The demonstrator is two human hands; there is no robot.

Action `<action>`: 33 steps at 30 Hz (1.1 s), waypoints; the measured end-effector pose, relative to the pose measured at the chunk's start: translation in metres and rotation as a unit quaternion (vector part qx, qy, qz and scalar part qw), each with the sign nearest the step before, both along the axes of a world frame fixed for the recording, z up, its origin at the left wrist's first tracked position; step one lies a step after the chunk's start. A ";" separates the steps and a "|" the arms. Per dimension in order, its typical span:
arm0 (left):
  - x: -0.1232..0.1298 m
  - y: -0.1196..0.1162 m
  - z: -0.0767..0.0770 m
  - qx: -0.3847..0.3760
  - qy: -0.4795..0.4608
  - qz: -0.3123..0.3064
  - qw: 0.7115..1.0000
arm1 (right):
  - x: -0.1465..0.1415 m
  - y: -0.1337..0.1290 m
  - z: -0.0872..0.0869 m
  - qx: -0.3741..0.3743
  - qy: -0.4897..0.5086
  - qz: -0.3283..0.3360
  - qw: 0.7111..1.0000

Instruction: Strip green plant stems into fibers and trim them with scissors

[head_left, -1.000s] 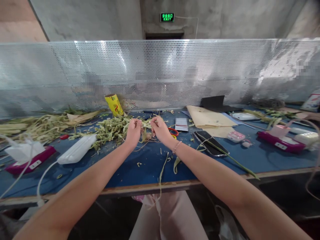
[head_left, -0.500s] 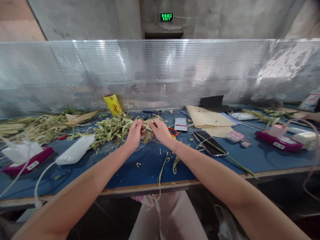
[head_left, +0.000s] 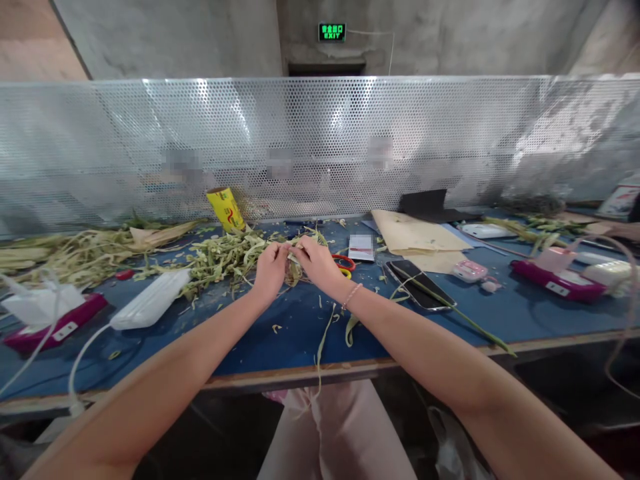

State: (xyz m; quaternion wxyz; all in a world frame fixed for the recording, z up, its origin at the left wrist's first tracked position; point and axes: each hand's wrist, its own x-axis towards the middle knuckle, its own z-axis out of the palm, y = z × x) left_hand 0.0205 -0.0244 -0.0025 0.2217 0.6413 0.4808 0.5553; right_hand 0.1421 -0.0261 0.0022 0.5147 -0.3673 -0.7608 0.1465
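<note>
Pale green plant strips point(head_left: 295, 273) sit between our left hand point(head_left: 271, 269) and right hand point(head_left: 318, 262), pinched by the 2, neither clearly nearer; we cannot tell their long axis. Leftward, near the left hand, lies our leafy heap point(head_left: 213, 260); beside the right, a red loop point(head_left: 351, 260).

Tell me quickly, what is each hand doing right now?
Left hand: closed, fingertips pinching thin, pale green plant strips.
Right hand: closed, pinching the same strips beside the left; exact grip partly hidden.
</note>
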 end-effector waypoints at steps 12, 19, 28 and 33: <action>-0.002 -0.004 0.011 0.055 0.093 0.009 0.994 | 0.000 0.010 -0.001 -0.122 0.126 0.015 0.984; -0.004 -0.006 0.013 0.058 0.115 0.026 0.991 | 0.001 0.015 0.000 -0.222 0.192 0.092 0.952; -0.011 0.003 0.011 0.055 0.130 0.025 0.990 | 0.007 0.010 -0.003 -0.274 0.115 0.225 0.928; -0.012 0.008 0.009 0.031 0.090 0.010 0.995 | 0.005 0.009 -0.003 -0.233 0.111 0.224 0.940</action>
